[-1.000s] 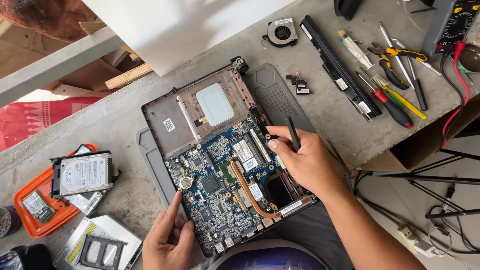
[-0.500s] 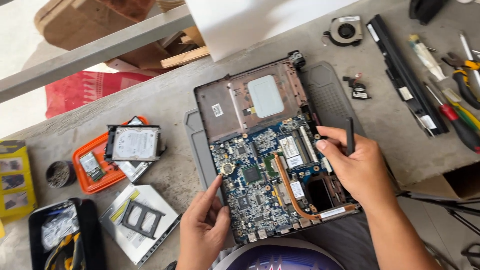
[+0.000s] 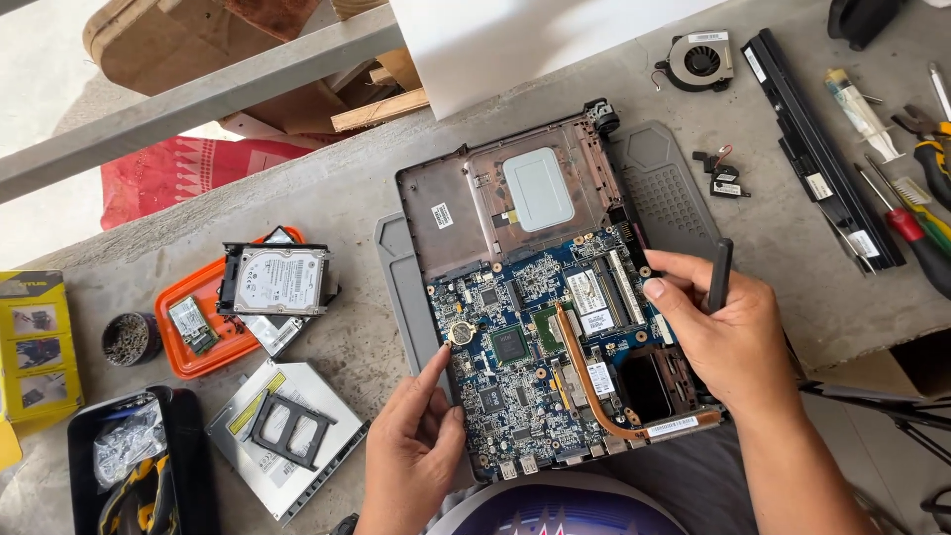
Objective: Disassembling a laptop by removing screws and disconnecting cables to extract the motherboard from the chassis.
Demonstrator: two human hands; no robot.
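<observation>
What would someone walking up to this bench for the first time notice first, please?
Most striking is the opened laptop base at centre, its blue circuit board bare, a copper heat pipe curving across it. The left hand touches the board's left edge and the right hand, holding a black tool, rests on its right side. Left of them, a hard drive lies on an orange tray.
</observation>
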